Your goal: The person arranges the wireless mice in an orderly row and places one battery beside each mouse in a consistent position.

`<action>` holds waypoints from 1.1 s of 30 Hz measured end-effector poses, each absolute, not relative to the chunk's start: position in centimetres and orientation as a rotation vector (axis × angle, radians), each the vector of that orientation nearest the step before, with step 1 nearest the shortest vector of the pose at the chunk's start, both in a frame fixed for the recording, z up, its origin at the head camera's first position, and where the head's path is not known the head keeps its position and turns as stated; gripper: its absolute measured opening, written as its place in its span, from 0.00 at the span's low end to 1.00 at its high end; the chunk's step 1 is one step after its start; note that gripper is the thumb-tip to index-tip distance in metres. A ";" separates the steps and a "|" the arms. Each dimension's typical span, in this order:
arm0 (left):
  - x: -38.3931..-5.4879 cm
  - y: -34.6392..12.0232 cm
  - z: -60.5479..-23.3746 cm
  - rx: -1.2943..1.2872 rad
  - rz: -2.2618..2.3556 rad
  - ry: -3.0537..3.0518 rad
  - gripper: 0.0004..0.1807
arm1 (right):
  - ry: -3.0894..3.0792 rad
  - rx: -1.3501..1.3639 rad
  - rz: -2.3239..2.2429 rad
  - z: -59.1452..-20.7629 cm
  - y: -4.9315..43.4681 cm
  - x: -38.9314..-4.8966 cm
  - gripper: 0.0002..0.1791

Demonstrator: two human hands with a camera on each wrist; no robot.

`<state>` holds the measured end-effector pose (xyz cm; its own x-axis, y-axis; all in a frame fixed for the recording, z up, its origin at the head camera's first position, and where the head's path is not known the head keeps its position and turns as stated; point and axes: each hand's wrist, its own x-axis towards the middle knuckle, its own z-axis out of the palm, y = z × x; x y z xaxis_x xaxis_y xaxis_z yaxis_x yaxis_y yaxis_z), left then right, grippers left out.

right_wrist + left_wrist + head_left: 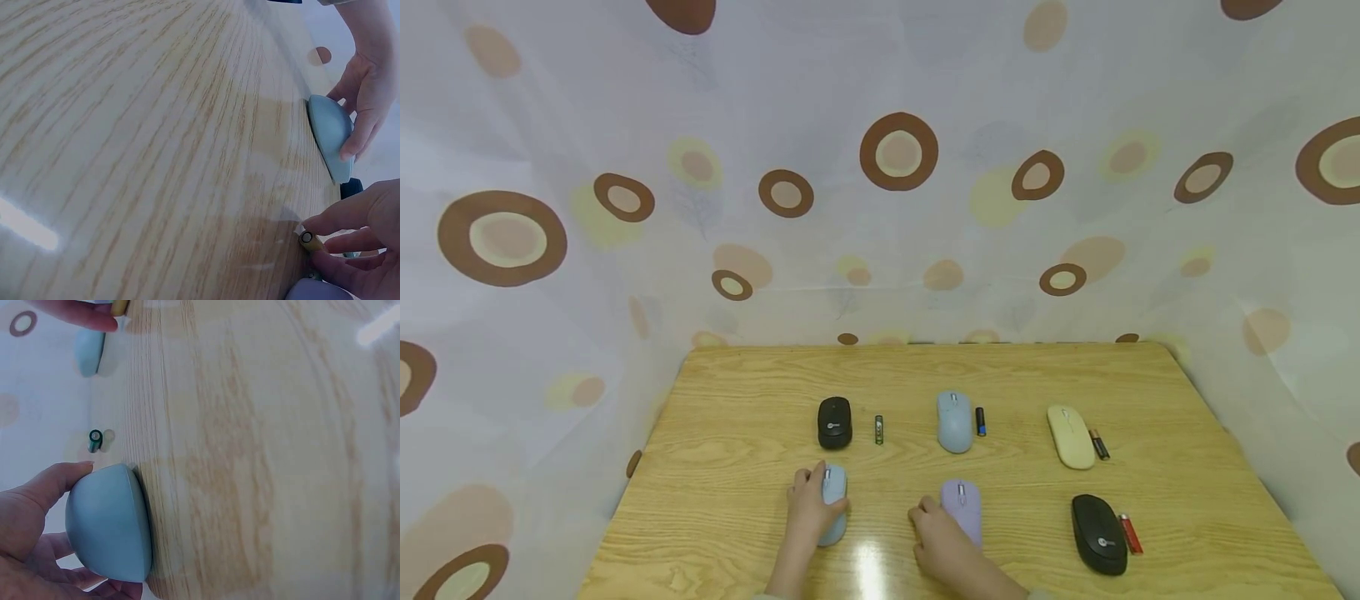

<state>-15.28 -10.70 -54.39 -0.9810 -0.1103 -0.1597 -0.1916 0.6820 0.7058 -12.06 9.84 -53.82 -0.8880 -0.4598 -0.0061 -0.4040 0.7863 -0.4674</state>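
My left hand grips a light blue computer mouse by its sides, and the mouse rests on the wooden table. In the left wrist view its rounded back end sits between thumb and fingers. Close to the left side of a lilac mouse, my right hand is low over the table. In the right wrist view, its fingertips pinch a small yellowish battery, end toward the camera, at table level. The head view hides this battery behind the hand.
Behind are a black mouse, a green battery, another light blue mouse and a dark battery. On the right lie a yellow mouse with a black battery, and a black mouse with a red battery.
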 end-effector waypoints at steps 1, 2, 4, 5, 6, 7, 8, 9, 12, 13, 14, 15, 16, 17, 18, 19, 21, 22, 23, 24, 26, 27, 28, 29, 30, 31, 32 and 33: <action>-15.3 -10.7 -54.4 -0.250 1.187 2.783 0.40 | 2.859 -0.692 -0.702 -53.9 9.8 -12.1 0.19; -15.3 -10.7 -54.4 -0.252 1.189 2.781 0.40 | 2.862 -0.690 -0.703 -54.0 9.7 -12.1 0.18; -15.3 -10.6 -54.4 -0.257 1.192 2.778 0.40 | 2.865 -0.682 -0.704 -54.1 9.6 -12.1 0.19; -15.3 -10.6 -54.4 -0.260 1.192 2.778 0.40 | 2.869 -0.680 -0.699 -54.2 9.6 -12.2 0.19; -15.3 -10.6 -54.4 -0.263 1.191 2.777 0.40 | 2.877 -0.680 -0.695 -54.2 9.5 -12.2 0.19; -15.3 -10.6 -54.4 -0.264 1.191 2.777 0.40 | 2.883 -0.680 -0.696 -54.3 9.4 -12.2 0.19; -15.3 -10.7 -54.4 -0.264 1.189 2.779 0.40 | 2.889 -0.674 -0.694 -54.4 9.3 -12.3 0.19; -15.3 -10.7 -54.4 -0.264 1.187 2.781 0.40 | 2.894 -0.669 -0.690 -54.5 9.3 -12.3 0.19; -15.4 -10.7 -54.5 -0.263 1.186 2.779 0.40 | 2.907 -0.650 -0.684 -54.7 9.2 -12.4 0.18; -15.4 -10.6 -54.5 -0.263 1.189 2.777 0.40 | 2.904 -0.641 -0.687 -54.7 9.2 -12.4 0.19; -15.4 -10.6 -54.5 -0.263 1.191 2.777 0.40 | 2.902 -0.633 -0.685 -54.7 9.2 -12.4 0.19; -15.4 -10.6 -54.5 -0.263 1.191 2.776 0.40 | 2.902 -0.631 -0.686 -54.7 9.2 -12.4 0.19; -15.4 -10.6 -54.5 -0.262 1.189 2.776 0.40 | 2.901 -0.627 -0.688 -54.7 9.2 -12.4 0.19; -15.4 -10.6 -54.5 -0.262 1.190 2.775 0.40 | 2.900 -0.626 -0.688 -54.7 9.2 -12.4 0.19; -15.4 -10.6 -54.5 -0.261 1.189 2.778 0.40 | 2.901 -0.626 -0.689 -54.7 9.2 -12.4 0.19; -15.4 -10.6 -54.5 -0.261 1.188 2.779 0.40 | 2.901 -0.625 -0.692 -54.7 9.2 -12.4 0.19; -15.4 -10.6 -54.5 -0.260 1.182 2.782 0.40 | 2.891 -0.614 -0.707 -54.6 9.1 -12.5 0.19; -15.4 -10.6 -54.5 -0.259 1.181 2.783 0.40 | 2.886 -0.606 -0.714 -54.6 9.1 -12.5 0.19; -15.4 -10.6 -54.5 -0.260 1.181 2.782 0.40 | 2.875 -0.593 -0.727 -54.5 9.1 -12.6 0.20; -15.3 -10.6 -54.5 -0.260 1.183 2.781 0.40 | 2.864 -0.579 -0.736 -54.5 9.2 -12.6 0.20; -15.3 -10.6 -54.5 -0.258 1.188 2.780 0.39 | 2.839 -0.545 -0.771 -54.4 9.2 -12.7 0.21; -15.3 -10.6 -54.6 -0.258 1.192 2.779 0.39 | 2.830 -0.528 -0.790 -54.3 9.3 -12.7 0.22; -15.3 -10.6 -54.6 -0.256 1.195 2.779 0.39 | 2.817 -0.510 -0.814 -54.2 9.3 -12.8 0.22; -15.3 -10.6 -54.6 -0.254 1.198 2.780 0.39 | 2.801 -0.490 -0.846 -54.1 9.4 -12.8 0.23; -15.3 -10.6 -54.6 -0.253 1.202 2.781 0.40 | 2.790 -0.476 -0.882 -54.0 9.4 -12.9 0.23; -15.2 -10.5 -54.6 -0.253 1.205 2.782 0.40 | 2.780 -0.458 -0.923 -53.8 9.5 -12.9 0.23; -15.2 -10.5 -54.7 -0.252 1.206 2.782 0.40 | 2.777 -0.446 -0.955 -53.7 9.6 -13.0 0.23; -15.2 -10.5 -54.7 -0.253 1.207 2.783 0.40 | 2.784 -0.439 -0.987 -53.5 9.8 -13.1 0.23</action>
